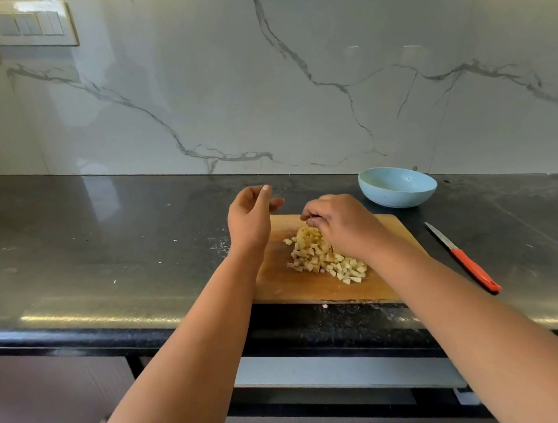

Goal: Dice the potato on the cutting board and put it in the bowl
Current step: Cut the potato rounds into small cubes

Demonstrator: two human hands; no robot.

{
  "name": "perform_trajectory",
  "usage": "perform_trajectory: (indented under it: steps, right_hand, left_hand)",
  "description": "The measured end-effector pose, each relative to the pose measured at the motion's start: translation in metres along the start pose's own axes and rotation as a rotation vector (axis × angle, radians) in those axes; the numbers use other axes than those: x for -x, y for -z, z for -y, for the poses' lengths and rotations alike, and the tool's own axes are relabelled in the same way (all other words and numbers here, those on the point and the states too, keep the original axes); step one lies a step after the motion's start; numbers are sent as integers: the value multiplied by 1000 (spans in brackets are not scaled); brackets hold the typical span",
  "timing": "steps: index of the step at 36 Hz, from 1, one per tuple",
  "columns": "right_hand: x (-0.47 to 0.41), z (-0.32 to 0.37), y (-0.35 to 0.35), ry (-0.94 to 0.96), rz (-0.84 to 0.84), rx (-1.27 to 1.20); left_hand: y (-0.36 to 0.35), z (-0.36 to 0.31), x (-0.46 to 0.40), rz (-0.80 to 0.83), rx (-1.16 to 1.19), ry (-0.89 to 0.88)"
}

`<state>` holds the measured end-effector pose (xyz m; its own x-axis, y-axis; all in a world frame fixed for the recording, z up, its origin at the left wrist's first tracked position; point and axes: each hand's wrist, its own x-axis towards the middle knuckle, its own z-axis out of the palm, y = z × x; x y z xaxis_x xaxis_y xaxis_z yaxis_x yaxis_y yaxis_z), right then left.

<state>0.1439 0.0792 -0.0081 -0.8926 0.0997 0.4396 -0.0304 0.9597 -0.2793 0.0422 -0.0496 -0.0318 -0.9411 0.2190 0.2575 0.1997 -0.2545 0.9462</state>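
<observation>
Head view: a person's two bare hands are over a wooden cutting board (297,289) on the dark desk (95,243).
Potato: a pile of small diced potato (326,259) pieces lies on the board.
Right hand (341,224): its grip is curled onto the top of the pile, grasping some pieces.
Left hand (251,217): just beside the pile, grip released, fingers loosely bent, holding nothing.
Bowl: a blue bowl (396,192) stands behind the board.
Knife: a red-handled knife (462,258) lies on the desk, right of the board.

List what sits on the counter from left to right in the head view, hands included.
Left hand → diced potato on the cutting board → right hand → blue bowl → red-handled knife.
</observation>
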Motion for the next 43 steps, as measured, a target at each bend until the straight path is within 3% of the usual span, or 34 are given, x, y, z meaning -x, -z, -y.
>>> perform_trajectory:
  steps: [4,9,12,17,22,24,27,35,43]
  right_hand:
    - [13,4,15,-21,-30,-74]
    - [38,23,31,-69,336,-136]
    - [57,33,32,-94,418,-95]
    - [86,41,13,-147,303,-32]
    - [104,50,-8,-99,141,24]
    - [108,54,-14,-86,96,32]
    - [108,61,-18,-89,69,77]
    - [111,83,-31,-207,-27,137]
    - [111,82,-29,-184,-50,90]
  left_hand:
    - [2,-2,14,-7,-59,-164]
    - [4,2,23,86,-179,-223]
    - [8,0,33,65,-162,-263]
    - [25,-6,56,-25,-71,-227]
    - [55,-4,60,205,-791,-385]
    - [60,-4,65,308,-906,-413]
    - [62,-2,76,422,-971,-385]
    - [60,5,88,353,-1003,-447]
    - [44,3,92,396,-1064,-411]
